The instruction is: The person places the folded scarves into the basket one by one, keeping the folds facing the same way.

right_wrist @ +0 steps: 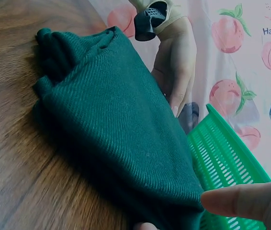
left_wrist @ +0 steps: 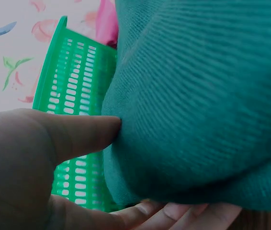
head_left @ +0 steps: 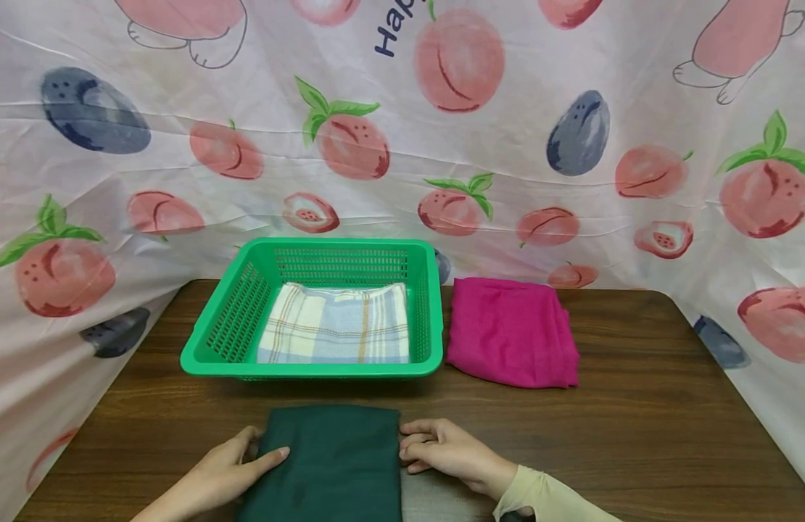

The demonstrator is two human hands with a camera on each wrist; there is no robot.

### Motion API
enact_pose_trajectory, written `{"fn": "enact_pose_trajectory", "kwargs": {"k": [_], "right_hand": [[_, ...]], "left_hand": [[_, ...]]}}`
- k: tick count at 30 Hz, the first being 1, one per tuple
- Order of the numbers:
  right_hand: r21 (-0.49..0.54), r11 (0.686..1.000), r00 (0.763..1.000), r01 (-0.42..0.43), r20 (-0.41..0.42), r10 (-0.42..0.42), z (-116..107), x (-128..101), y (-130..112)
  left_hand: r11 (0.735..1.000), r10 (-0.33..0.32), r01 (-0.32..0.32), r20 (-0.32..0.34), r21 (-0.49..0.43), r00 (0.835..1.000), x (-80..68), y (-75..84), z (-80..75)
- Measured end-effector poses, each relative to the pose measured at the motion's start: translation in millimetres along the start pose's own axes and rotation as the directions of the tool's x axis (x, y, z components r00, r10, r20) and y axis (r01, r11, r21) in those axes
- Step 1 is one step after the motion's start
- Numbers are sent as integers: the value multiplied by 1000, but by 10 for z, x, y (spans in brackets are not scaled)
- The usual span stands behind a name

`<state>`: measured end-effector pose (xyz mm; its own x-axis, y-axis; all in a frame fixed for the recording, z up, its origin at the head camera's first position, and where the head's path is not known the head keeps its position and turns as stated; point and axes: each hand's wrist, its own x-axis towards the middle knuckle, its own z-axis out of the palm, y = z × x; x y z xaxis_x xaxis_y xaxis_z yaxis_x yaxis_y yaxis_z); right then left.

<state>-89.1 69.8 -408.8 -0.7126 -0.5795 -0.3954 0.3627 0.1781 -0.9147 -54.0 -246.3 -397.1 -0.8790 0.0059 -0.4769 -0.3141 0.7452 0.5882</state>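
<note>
A folded dark green cloth (head_left: 337, 464) lies on the wooden table (head_left: 637, 428) at the front edge, between my two hands. My left hand (head_left: 267, 446) grips its left edge; in the left wrist view the thumb (left_wrist: 83, 134) presses the cloth (left_wrist: 197, 96) from the side and the fingers (left_wrist: 174, 213) lie underneath. My right hand (head_left: 407, 444) holds the right edge with curled fingers. Its thumb (right_wrist: 236, 199) rests on top of the cloth (right_wrist: 116, 124), which rises slightly off the wood.
A green plastic basket (head_left: 311, 370) holding a folded plaid cloth (head_left: 337, 326) stands just behind the green cloth. A folded magenta cloth (head_left: 510, 333) lies to the basket's right. A peach-print sheet (head_left: 572, 109) walls off the back and sides.
</note>
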Motion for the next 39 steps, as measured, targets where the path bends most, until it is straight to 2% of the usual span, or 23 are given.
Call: {"fn": "enact_pose_trajectory", "kwargs": {"k": [8, 16, 27, 34, 39], "right_hand": [[-18, 1000, 1000, -10, -24, 9, -119, -92, 10], [-56, 998, 998, -8, -56, 5, -238, -151, 30], [-84, 996, 995, -1, -98, -7, -397, -199, 34], [-88, 996, 994, -7, -111, -3, -459, -239, 39], [-97, 995, 994, -19, -113, 8, -505, -276, 41]], "left_hand": [[990, -40, 41, 12, -133, 999, 40, 137, 133], [977, -22, 22, 3, -210, 1000, 63, 259, 248], [981, 13, -22, -48, -193, 999, 103, 423, 420], [988, 30, -38, -51, -147, 998, 132, 499, 456], [987, 30, -35, -39, -158, 999, 150, 535, 487]]}}
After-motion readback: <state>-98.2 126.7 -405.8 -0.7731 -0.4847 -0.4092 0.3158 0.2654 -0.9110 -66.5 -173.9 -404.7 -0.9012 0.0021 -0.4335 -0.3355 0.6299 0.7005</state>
